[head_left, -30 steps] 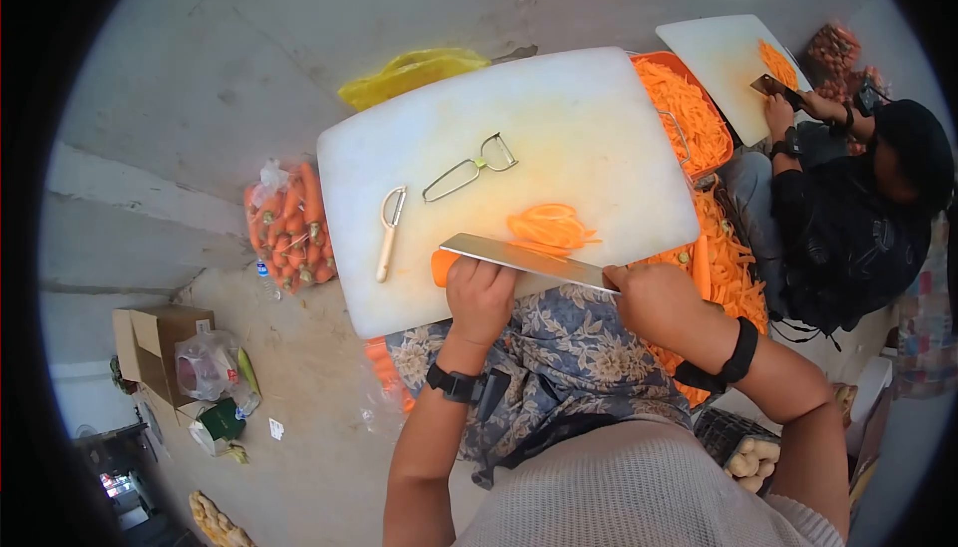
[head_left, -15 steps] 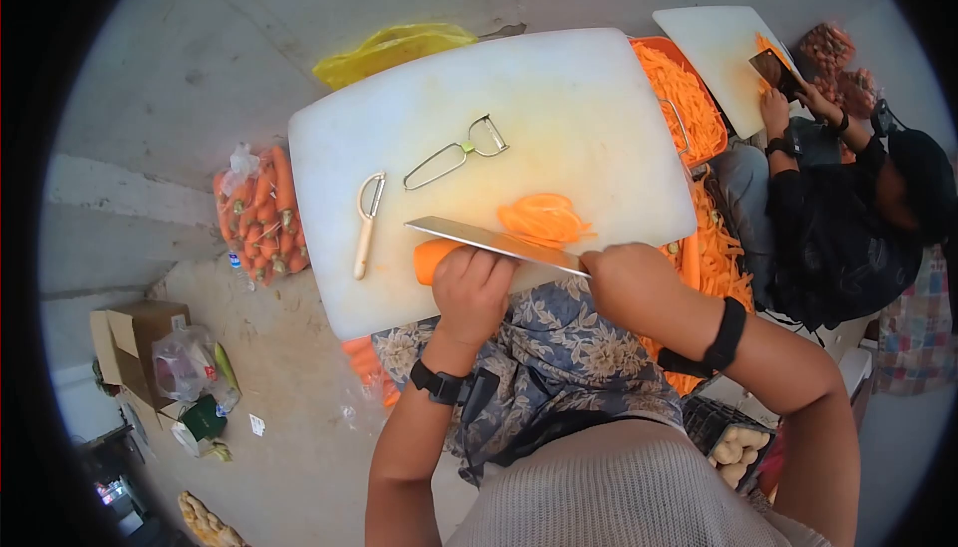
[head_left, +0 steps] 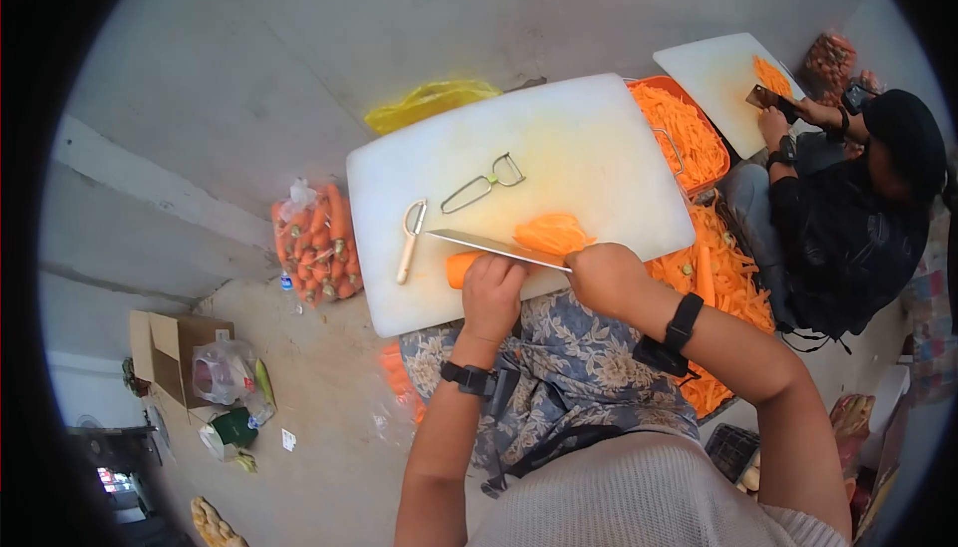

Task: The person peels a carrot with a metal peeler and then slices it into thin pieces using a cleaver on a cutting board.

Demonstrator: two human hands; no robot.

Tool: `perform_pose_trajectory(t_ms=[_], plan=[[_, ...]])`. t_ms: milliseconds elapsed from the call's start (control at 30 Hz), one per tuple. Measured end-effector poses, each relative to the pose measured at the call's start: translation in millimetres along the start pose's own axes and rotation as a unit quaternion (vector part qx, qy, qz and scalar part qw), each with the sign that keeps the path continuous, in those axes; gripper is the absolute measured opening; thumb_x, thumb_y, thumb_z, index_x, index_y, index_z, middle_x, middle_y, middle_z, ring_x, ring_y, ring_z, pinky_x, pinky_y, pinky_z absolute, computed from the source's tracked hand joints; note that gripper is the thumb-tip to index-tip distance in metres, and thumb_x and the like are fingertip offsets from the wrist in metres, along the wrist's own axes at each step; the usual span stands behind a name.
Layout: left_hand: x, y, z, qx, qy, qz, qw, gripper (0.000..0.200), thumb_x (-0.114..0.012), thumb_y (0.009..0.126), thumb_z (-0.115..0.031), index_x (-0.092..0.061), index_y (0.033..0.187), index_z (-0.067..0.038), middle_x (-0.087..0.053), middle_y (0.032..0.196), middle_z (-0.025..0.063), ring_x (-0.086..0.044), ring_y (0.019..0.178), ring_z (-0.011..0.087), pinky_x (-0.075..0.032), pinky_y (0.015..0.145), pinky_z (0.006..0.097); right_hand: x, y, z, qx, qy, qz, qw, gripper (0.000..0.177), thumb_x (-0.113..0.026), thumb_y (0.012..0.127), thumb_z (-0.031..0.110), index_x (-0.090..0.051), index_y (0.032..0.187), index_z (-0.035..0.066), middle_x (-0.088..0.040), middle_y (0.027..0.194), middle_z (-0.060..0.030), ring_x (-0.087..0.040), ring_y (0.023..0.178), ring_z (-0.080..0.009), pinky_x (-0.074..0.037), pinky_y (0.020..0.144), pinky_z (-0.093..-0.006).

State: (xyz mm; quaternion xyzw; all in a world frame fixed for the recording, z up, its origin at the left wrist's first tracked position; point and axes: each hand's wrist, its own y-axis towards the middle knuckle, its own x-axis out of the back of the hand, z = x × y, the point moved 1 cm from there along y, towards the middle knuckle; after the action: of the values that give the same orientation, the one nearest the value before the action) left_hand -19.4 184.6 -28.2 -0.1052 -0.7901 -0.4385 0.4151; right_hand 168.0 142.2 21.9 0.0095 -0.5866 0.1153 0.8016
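Note:
My left hand (head_left: 493, 299) is closed over a thick piece of carrot (head_left: 459, 270) at the near edge of the white cutting board (head_left: 589, 143). The handle of a knife (head_left: 479, 242) is in my right hand (head_left: 606, 277). Its broad blade points left, close against my left fingers and the carrot, hiding part of it. Just beyond the blade lies a fanned pile of thin carrot slices (head_left: 552, 233). On the board's left side rests a peeler with a pale handle (head_left: 407, 253); a wire-handled peeler (head_left: 486, 184) lies near the middle.
Shredded carrot fills an orange tray (head_left: 726, 153) right of the board, with more carrot strips (head_left: 723, 292) below. Another person (head_left: 838, 218) cuts carrot on a second board (head_left: 699, 73). A bag of carrots (head_left: 319, 248) and a cardboard box (head_left: 180, 352) stand left.
The camera view has shifted, so the board and hands sit slightly differently in the picture. Both hands keep their grips on the carrot and knife.

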Motion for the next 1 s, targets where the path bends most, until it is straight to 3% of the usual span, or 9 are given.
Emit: perform_pose_trajectory(t_ms=[400, 467, 700, 767, 1000], plan=[[0.0, -4.7, -2.0, -0.010, -0.009, -0.004, 1.000, 0.024, -0.062, 0.070, -0.002, -0.068, 0.093, 0.000, -0.062, 0.091, 0.0124, -0.059, 0.085, 0.0334, -0.049, 0.076, 0.0419, 19.5, -40.4, 6.9, -0.018, 0.003, 0.020, 1.000, 0.014, -0.059, 0.079, 0.014, -0.067, 0.084, 0.004, -0.065, 0.068, -0.0156, -0.065, 0.063, -0.0323, -0.052, 0.060, -0.0430], [-2.0, -5.8, 0.0, -0.008, -0.002, -0.009, 1.000, 0.022, -0.062, 0.070, -0.002, -0.068, 0.091, -0.001, -0.062, 0.090, 0.0120, -0.059, 0.084, 0.0329, -0.048, 0.075, 0.0418, 26.1, -41.0, 6.5, -0.028, 0.013, 0.026, 0.999, 0.009, -0.060, 0.072, 0.008, -0.068, 0.074, 0.003, -0.066, 0.070, -0.0159, -0.066, 0.066, -0.0323, -0.053, 0.058, -0.0423], [1.7, 2.0, 2.4, 0.004, -0.011, -0.001, 1.000, 0.021, -0.068, 0.068, -0.001, -0.067, 0.089, -0.001, -0.062, 0.089, 0.0130, -0.059, 0.083, 0.0345, -0.047, 0.071, 0.0418, 26.1, -28.9, 1.0, -0.018, 0.000, 0.059, 0.998, 0.006, -0.063, 0.069, 0.007, -0.067, 0.071, 0.003, -0.065, 0.069, -0.0163, -0.066, 0.065, -0.0324, -0.053, 0.058, -0.0420], [1.9, 5.5, 6.5, 0.006, -0.027, 0.025, 0.999, 0.021, -0.064, 0.072, -0.004, -0.068, 0.092, -0.003, -0.062, 0.090, 0.0108, -0.058, 0.085, 0.0312, -0.047, 0.073, 0.0412, 29.8, -22.9, 0.8, -0.012, -0.021, 0.085, 0.996, 0.015, -0.060, 0.074, 0.008, -0.068, 0.086, 0.003, -0.065, 0.068, -0.0155, -0.065, 0.063, -0.0327, -0.052, 0.060, -0.0433], [2.8, 3.2, 6.9, 0.024, -0.031, 0.045, 0.998, 0.018, -0.066, 0.074, -0.008, -0.068, 0.091, -0.004, -0.061, 0.088, 0.0079, -0.058, 0.084, 0.0275, -0.047, 0.070, 0.0375, 28.2, -7.0, -1.3, -0.025, 0.006, 0.130, 0.991, 0.014, -0.061, 0.073, 0.009, -0.068, 0.084, 0.005, -0.064, 0.066, -0.0158, -0.064, 0.062, -0.0337, -0.052, 0.060, -0.0438]])
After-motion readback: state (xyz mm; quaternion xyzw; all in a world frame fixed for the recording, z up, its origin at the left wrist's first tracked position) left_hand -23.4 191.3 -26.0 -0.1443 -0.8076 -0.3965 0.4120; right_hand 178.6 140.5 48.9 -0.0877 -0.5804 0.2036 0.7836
